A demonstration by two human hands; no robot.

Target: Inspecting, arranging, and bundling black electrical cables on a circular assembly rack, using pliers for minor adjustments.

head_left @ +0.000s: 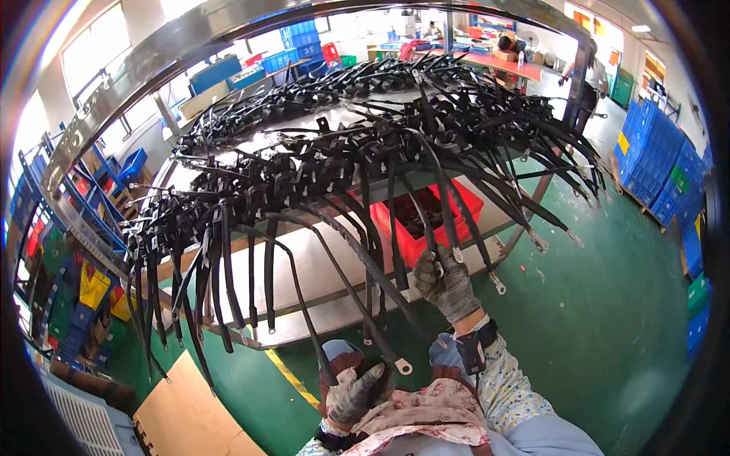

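A thick heap of black cables [334, 163] with metal ring-lug ends lies across the table, many hanging over its near edge. My right hand [449, 289], in a grey knitted glove, is closed around a hanging black cable [426, 213] beside the red bin. Lower and closer to me, my left hand [356, 391], also gloved, is curled around the lower end of another black cable [304, 300]; its tip is hidden in the fingers. Just right of that hand dangles a cable's silver ring lug [404, 367].
A red plastic bin [471, 205] with dark pieces inside sits under the cables. A metal frame [76, 152] surrounds the table [296, 330]. Stacked blue crates [646, 152] stand at right, cardboard [190, 410] lies at lower left. A person [589, 83] stands at back right.
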